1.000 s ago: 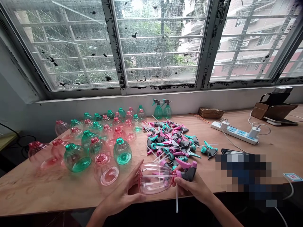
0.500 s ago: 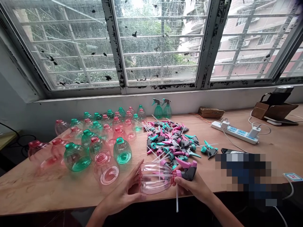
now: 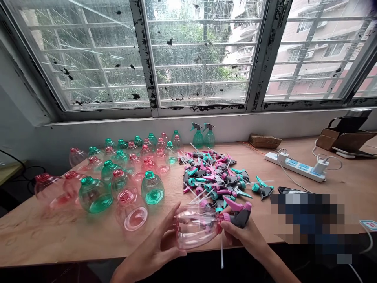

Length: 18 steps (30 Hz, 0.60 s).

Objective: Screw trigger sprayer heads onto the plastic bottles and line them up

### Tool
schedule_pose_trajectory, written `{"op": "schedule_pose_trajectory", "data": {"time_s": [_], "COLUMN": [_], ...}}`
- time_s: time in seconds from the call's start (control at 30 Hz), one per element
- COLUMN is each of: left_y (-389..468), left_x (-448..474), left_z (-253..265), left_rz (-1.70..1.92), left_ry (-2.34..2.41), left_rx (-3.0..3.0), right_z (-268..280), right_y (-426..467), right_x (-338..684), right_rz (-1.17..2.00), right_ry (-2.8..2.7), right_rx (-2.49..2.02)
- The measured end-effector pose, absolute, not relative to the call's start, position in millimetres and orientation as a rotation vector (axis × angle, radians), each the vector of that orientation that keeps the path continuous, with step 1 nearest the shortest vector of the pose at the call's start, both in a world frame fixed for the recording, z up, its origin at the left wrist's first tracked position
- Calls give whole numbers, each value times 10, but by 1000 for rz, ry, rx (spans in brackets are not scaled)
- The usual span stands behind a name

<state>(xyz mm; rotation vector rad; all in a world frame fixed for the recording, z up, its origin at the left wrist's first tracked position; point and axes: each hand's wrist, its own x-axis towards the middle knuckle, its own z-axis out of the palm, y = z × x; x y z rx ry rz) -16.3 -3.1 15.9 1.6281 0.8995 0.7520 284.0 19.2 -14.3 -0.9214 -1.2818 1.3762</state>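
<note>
Sprayers (image 3: 209,126) top two green bottles (image 3: 198,139), many uncapped bottles (image 3: 96,196) remain, left fingers (image 3: 169,218) cup a pink bottle (image 3: 196,236), and right fingers (image 3: 230,228) grasp its sprayer (image 3: 243,216).

The pink transparent bottle (image 3: 196,232) is found displaced slightly rightward and toward the wearer compared with the earlier views, its base end lowered a little more than its neck. The pink-and-black trigger sprayer (image 3: 242,214) is carried rightward with it. The left hand (image 3: 159,240) and right hand (image 3: 240,232) are likewise shifted. The camera view is slightly altered, the power strip (image 3: 299,168) being shown farther right.
</note>
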Motion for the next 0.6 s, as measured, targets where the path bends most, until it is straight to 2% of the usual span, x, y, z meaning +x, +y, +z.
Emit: {"op": "schedule_pose_trajectory", "data": {"time_s": [0.2, 0.37, 0.43, 0.6], "left_y": [-213, -340, -336, -208], "left_x": [-26, -41, -51, -49], "left_z": [335, 363, 363, 359], "left_rz": [891, 902, 915, 955], "left_ry": [947, 877, 898, 917], "left_rx": [2121, 2055, 1967, 1742], "right_z": [-14, 36, 37, 22], "right_y": [70, -26, -62, -173], "right_x": [2860, 2881, 2891, 2919], "right_rz": [1623, 1739, 1600, 986], "right_ry": [-1066, -1039, -1120, -1475], "right_rx": [-882, -863, -826, -923]}}
